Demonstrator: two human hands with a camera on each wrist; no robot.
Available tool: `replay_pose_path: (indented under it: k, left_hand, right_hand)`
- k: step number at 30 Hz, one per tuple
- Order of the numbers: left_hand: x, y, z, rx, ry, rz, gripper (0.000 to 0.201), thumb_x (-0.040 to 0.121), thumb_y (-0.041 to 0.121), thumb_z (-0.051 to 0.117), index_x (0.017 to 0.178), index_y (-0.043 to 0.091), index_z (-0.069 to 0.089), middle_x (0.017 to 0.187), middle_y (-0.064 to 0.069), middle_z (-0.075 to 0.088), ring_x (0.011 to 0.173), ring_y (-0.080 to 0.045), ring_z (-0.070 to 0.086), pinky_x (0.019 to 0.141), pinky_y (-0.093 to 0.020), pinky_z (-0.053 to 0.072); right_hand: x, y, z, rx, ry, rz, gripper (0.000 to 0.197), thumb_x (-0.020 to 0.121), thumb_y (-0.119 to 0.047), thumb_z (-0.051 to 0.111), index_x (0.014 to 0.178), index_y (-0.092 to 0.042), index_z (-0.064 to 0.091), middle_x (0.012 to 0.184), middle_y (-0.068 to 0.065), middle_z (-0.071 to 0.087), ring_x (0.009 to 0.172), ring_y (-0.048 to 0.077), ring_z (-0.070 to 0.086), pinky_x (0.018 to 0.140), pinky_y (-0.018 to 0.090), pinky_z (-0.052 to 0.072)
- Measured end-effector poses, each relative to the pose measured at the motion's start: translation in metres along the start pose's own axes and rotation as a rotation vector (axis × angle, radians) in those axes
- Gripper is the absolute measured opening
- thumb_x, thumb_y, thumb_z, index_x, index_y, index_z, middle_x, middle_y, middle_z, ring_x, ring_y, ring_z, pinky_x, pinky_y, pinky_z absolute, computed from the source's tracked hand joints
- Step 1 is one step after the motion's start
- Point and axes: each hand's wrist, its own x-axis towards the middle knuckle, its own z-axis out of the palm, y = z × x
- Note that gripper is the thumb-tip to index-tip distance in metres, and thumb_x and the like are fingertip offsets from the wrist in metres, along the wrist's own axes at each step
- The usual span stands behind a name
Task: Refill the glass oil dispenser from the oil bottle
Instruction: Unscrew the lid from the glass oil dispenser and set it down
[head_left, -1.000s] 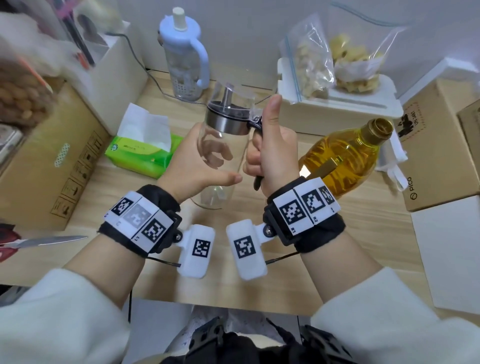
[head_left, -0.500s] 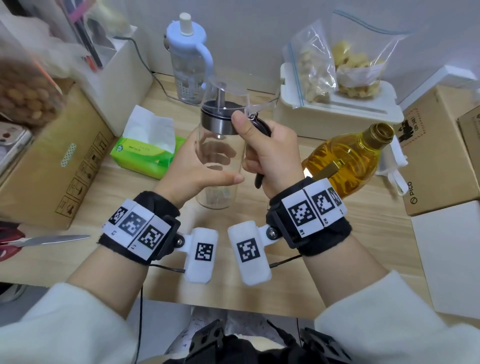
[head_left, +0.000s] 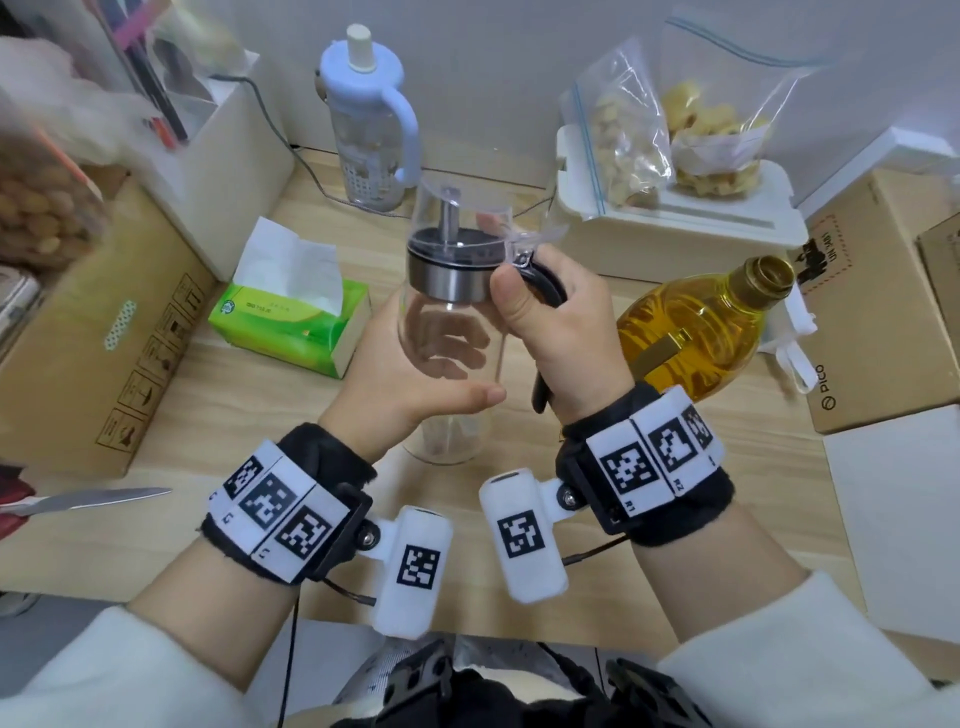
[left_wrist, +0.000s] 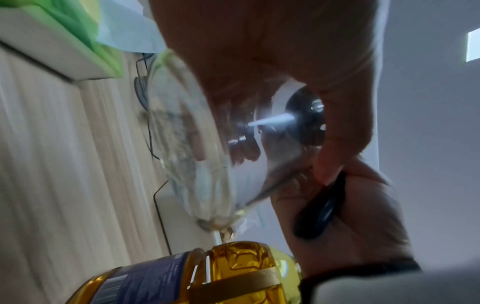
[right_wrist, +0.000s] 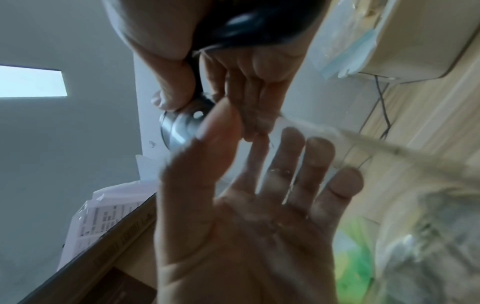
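the clear glass oil dispenser (head_left: 451, 332) with a steel collar and black lid stands upright on the light wooden surface (head_left: 249, 405), in the middle, between both hands. the left hand (head_left: 400, 374) wraps around the glass body from the left side; its fingers are seen through the glass and the thumb lies across the front. the glass body looks empty. the right hand (head_left: 558, 332) is curled around the black handle (head_left: 545, 280) of the dispenser's lid, and its thumb presses against the steel collar (head_left: 447, 278). in the right wrist view the lid part is blurred, so one cannot tell if it is loose or tight.

the plastic oil bottle (head_left: 696, 327) with yellow oil and a gold neck is just to the right of the right hand, leaning with the open neck up to the right. a green tissue pack (head_left: 291, 317) lies to the left of the dispenser, and a knife blade (head_left: 88, 500) is at the left edge.
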Motion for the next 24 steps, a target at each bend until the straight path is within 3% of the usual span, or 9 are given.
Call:
replay_pose_path:
  k: [2, 8, 13, 17, 19, 20, 22, 23, 24]
  left_hand:
    - [0.002, -0.003, -0.002, -0.018, -0.022, -0.025, 0.077, 0.041, 0.016, 0.081, 0.109, -0.001, 0.050, 0.081, -0.005, 0.062, 0.070, -0.015, 0.062, 0.064, -0.030, 0.052]
    - [0.003, -0.008, -0.003, -0.058, -0.055, -0.066, 0.082, 0.040, 0.012, 0.081, 0.113, -0.004, 0.048, 0.084, -0.010, 0.062, 0.071, -0.019, 0.063, 0.064, -0.029, 0.052]
    - [0.002, -0.007, -0.005, -0.105, -0.087, -0.088, 0.086, 0.039, 0.009, 0.080, 0.116, -0.007, 0.044, 0.086, -0.011, 0.061, 0.073, -0.019, 0.064, 0.063, -0.027, 0.053]
    - [0.002, -0.006, -0.007, -0.142, -0.140, -0.103, 0.089, 0.039, 0.007, 0.079, 0.119, -0.005, 0.042, 0.086, -0.013, 0.062, 0.075, -0.022, 0.064, 0.064, -0.028, 0.053]
    - [0.000, -0.005, -0.007, -0.211, -0.225, -0.125, 0.085, 0.037, 0.008, 0.079, 0.117, 0.006, 0.050, 0.086, -0.010, 0.066, 0.078, -0.023, 0.066, 0.067, -0.030, 0.055]
    - [-0.002, -0.004, -0.007, -0.276, -0.309, -0.139, 0.082, 0.037, 0.010, 0.082, 0.114, 0.013, 0.055, 0.087, -0.006, 0.069, 0.080, -0.022, 0.067, 0.070, -0.031, 0.055]
    - [-0.004, -0.002, -0.006, -0.395, -0.501, -0.143, 0.071, 0.044, 0.021, 0.086, 0.111, 0.025, 0.062, 0.091, -0.001, 0.071, 0.084, -0.019, 0.068, 0.076, -0.032, 0.055]
    - [-0.004, -0.001, -0.005, -0.407, -0.530, -0.144, 0.068, 0.047, 0.024, 0.086, 0.111, 0.027, 0.062, 0.091, -0.001, 0.071, 0.084, -0.020, 0.068, 0.077, -0.032, 0.055]
    - [-0.003, 0.000, -0.004, -0.390, -0.504, -0.153, 0.069, 0.045, 0.024, 0.087, 0.110, 0.024, 0.062, 0.090, -0.004, 0.071, 0.083, -0.023, 0.068, 0.076, -0.033, 0.055]
  right_hand:
    - [-0.002, 0.003, 0.000, 0.016, -0.001, -0.002, 0.024, 0.068, -0.039, 0.056, 0.086, -0.024, 0.060, 0.070, -0.021, 0.069, 0.076, -0.007, 0.062, 0.073, 0.013, 0.047]
    - [0.000, 0.013, -0.003, 0.031, -0.007, 0.009, 0.035, 0.064, -0.052, 0.060, 0.087, -0.026, 0.063, 0.076, -0.015, 0.070, 0.082, 0.000, 0.063, 0.078, 0.020, 0.049]
    - [0.000, 0.009, -0.005, 0.039, -0.077, 0.021, 0.037, 0.064, -0.043, 0.054, 0.092, -0.021, 0.060, 0.090, -0.013, 0.065, 0.083, -0.010, 0.060, 0.078, 0.008, 0.045]
    - [0.004, 0.010, -0.009, 0.112, -0.118, 0.049, 0.043, 0.064, -0.046, 0.059, 0.098, -0.020, 0.062, 0.088, -0.012, 0.070, 0.092, -0.002, 0.063, 0.084, 0.013, 0.047]
    - [0.005, 0.014, -0.011, 0.182, -0.139, 0.077, 0.049, 0.063, -0.049, 0.064, 0.102, -0.019, 0.063, 0.100, -0.003, 0.072, 0.096, 0.008, 0.064, 0.086, 0.020, 0.049]
    - [0.006, 0.015, -0.012, 0.238, -0.159, 0.105, 0.055, 0.062, -0.049, 0.067, 0.104, -0.015, 0.063, 0.103, 0.002, 0.072, 0.094, 0.013, 0.065, 0.081, 0.021, 0.052]
    - [0.006, 0.013, -0.013, 0.355, -0.209, 0.185, 0.063, 0.057, -0.049, 0.071, 0.104, -0.009, 0.061, 0.093, 0.004, 0.073, 0.080, 0.016, 0.070, 0.055, 0.020, 0.055]
    - [0.007, 0.011, -0.013, 0.377, -0.213, 0.204, 0.065, 0.055, -0.051, 0.071, 0.103, -0.009, 0.060, 0.091, 0.005, 0.073, 0.075, 0.016, 0.070, 0.046, 0.020, 0.052]
    - [0.008, 0.010, -0.013, 0.354, -0.180, 0.203, 0.067, 0.053, -0.054, 0.070, 0.104, -0.011, 0.061, 0.093, 0.006, 0.071, 0.075, 0.015, 0.070, 0.045, 0.021, 0.052]
